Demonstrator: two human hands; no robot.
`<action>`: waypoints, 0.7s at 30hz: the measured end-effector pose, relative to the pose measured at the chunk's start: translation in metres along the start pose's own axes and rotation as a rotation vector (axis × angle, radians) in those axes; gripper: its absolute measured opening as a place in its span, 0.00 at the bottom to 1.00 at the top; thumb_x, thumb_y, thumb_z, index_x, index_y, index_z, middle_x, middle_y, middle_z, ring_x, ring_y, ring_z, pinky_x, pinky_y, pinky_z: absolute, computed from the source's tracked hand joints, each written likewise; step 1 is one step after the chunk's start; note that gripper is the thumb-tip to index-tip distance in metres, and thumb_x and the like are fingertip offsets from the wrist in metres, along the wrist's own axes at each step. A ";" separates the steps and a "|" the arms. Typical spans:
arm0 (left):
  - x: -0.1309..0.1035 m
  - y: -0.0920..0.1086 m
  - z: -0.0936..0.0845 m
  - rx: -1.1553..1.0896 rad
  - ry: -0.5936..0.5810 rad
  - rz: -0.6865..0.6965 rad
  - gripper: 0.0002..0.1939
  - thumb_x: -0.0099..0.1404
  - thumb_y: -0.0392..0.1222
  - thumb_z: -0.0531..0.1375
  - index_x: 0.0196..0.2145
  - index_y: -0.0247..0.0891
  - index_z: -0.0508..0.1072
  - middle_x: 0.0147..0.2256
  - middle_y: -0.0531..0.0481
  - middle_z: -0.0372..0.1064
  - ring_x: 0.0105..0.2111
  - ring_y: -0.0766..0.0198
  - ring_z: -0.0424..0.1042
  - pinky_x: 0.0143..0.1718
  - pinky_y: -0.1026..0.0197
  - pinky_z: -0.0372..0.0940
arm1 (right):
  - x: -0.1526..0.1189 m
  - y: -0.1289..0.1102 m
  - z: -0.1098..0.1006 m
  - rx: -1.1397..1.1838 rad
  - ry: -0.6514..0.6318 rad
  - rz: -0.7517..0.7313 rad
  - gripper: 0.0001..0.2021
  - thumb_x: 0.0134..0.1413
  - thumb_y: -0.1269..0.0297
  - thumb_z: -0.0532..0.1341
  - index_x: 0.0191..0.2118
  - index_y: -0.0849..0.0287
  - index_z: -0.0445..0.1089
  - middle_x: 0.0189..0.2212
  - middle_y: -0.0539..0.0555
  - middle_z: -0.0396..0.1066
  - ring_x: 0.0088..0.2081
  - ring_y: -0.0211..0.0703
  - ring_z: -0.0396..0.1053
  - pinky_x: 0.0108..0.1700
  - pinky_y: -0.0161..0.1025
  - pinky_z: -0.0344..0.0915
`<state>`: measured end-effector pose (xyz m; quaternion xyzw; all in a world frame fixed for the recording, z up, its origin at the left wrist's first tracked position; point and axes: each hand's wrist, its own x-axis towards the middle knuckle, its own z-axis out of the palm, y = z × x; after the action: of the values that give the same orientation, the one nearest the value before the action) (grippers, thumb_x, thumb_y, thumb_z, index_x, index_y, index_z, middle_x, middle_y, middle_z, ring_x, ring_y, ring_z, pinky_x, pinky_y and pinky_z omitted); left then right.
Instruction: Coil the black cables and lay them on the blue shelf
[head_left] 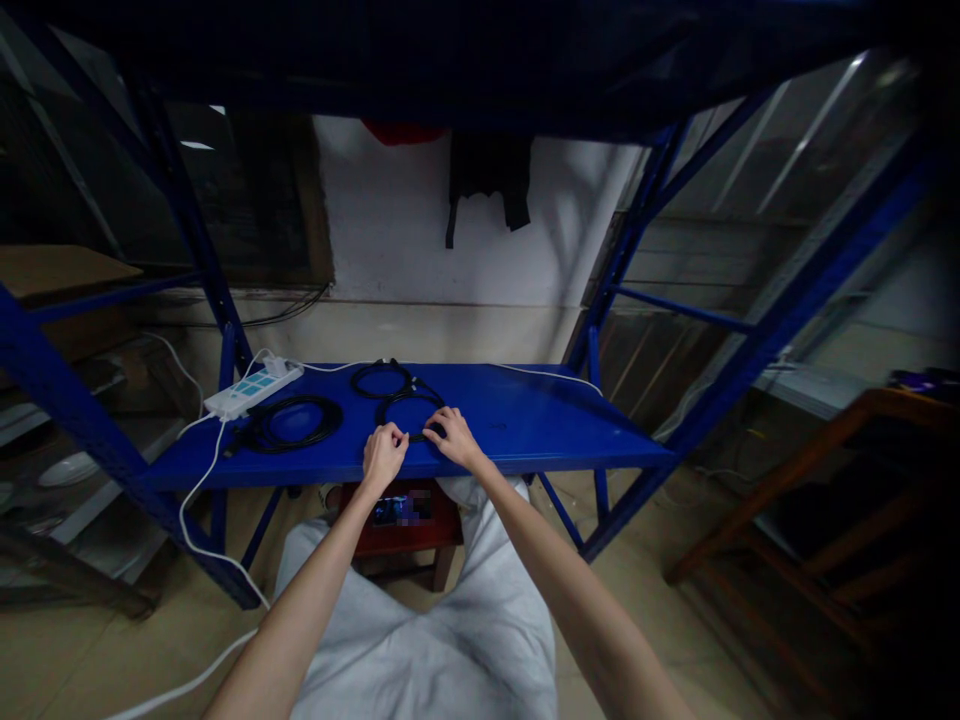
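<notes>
A coiled black cable (385, 404) lies near the front edge of the blue shelf (540, 410). My left hand (386, 455) pinches the near left side of this coil, fingers curled together. On its near right side my right hand (452, 437) has its fingers bent and closed on the cable. The fingers hide part of the loop between them. Just behind is a second black cable coil (354, 381), touching or overlapping the first. A third black coil (335, 418) rests to the left, its plug end toward the shelf's front left.
A white power strip (255, 388) with a plugged-in adapter sits at the shelf's left, its white cord hanging over the front. Small dark bits (497, 427) lie right of my hands. Blue posts (637, 240) frame the shelf. Under it stands a red-brown stool (442, 530) bearing a lit phone.
</notes>
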<state>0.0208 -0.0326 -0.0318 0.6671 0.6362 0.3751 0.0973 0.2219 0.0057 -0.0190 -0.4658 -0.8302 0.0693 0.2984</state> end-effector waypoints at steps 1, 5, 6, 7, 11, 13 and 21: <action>0.000 0.000 0.000 -0.005 0.001 0.006 0.11 0.69 0.44 0.59 0.29 0.41 0.69 0.29 0.52 0.67 0.33 0.62 0.68 0.33 0.63 0.53 | 0.000 0.000 0.000 -0.001 0.001 -0.002 0.12 0.66 0.54 0.61 0.45 0.56 0.76 0.47 0.57 0.69 0.50 0.48 0.63 0.53 0.43 0.59; 0.000 0.001 -0.002 -0.023 0.000 0.001 0.11 0.69 0.44 0.60 0.28 0.41 0.69 0.29 0.52 0.67 0.33 0.62 0.68 0.32 0.63 0.53 | 0.001 0.000 0.001 -0.005 0.003 -0.014 0.12 0.66 0.55 0.61 0.45 0.56 0.76 0.47 0.57 0.70 0.50 0.48 0.62 0.54 0.43 0.59; 0.000 0.002 -0.003 -0.029 0.001 -0.002 0.11 0.69 0.44 0.60 0.28 0.41 0.69 0.29 0.52 0.67 0.34 0.62 0.68 0.32 0.63 0.53 | 0.001 -0.001 0.001 -0.010 0.003 -0.015 0.12 0.67 0.55 0.61 0.45 0.56 0.75 0.47 0.57 0.69 0.50 0.48 0.62 0.54 0.43 0.59; 0.000 0.002 -0.003 -0.035 0.003 -0.006 0.11 0.69 0.45 0.60 0.28 0.41 0.69 0.29 0.52 0.67 0.34 0.62 0.68 0.33 0.63 0.53 | 0.001 -0.002 0.000 -0.017 0.004 -0.017 0.12 0.67 0.55 0.61 0.45 0.56 0.75 0.48 0.57 0.69 0.50 0.48 0.62 0.54 0.43 0.59; 0.000 0.004 -0.004 -0.048 0.010 -0.017 0.10 0.68 0.45 0.61 0.29 0.41 0.70 0.29 0.52 0.67 0.34 0.62 0.68 0.33 0.63 0.53 | -0.002 -0.007 -0.003 -0.034 0.036 -0.035 0.10 0.66 0.58 0.61 0.45 0.56 0.75 0.49 0.57 0.69 0.51 0.49 0.62 0.54 0.44 0.58; -0.001 0.005 -0.004 -0.053 0.019 -0.007 0.10 0.68 0.44 0.61 0.28 0.41 0.70 0.29 0.52 0.67 0.33 0.62 0.68 0.33 0.63 0.53 | -0.005 -0.010 -0.006 -0.021 0.071 -0.044 0.09 0.66 0.61 0.59 0.44 0.56 0.75 0.48 0.57 0.70 0.50 0.49 0.62 0.54 0.44 0.59; -0.002 0.007 -0.004 -0.094 0.027 0.060 0.09 0.66 0.40 0.62 0.27 0.41 0.69 0.27 0.54 0.66 0.31 0.64 0.66 0.33 0.63 0.53 | -0.006 -0.044 0.000 0.309 0.232 0.053 0.11 0.62 0.65 0.56 0.38 0.59 0.76 0.32 0.53 0.73 0.34 0.41 0.67 0.41 0.36 0.63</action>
<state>0.0239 -0.0366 -0.0256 0.6756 0.5989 0.4162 0.1084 0.1922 -0.0236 -0.0040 -0.4409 -0.7572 0.1495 0.4582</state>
